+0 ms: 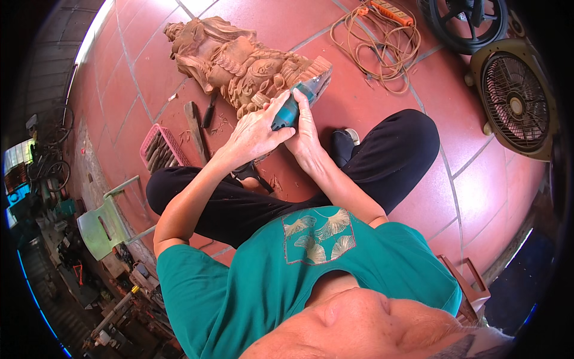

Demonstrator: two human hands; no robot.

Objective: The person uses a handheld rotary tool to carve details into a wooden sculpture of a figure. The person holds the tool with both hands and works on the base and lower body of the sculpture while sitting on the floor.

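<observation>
A carved brown wooden statue (239, 63) lies on its side on the floor in front of me, its base end toward the right. Both my hands are wrapped round a teal hand-held power tool (288, 113), which looks like a small grinder. My left hand (256, 133) grips its body from the left, and my right hand (304, 133) closes on it from the right. The tool's grey front end lies at the statue's base; whether it touches the wood I cannot tell, since its tip is blurred.
Left of my knees are a pink basket (156, 133) of carving tools, a wooden mallet-like stick (194, 125) and a dark-handled tool (210, 110). An orange power strip (391, 12) with coiled cord (373, 54) lies far right, near a box fan (515, 102). A green chair (103, 230) stands left.
</observation>
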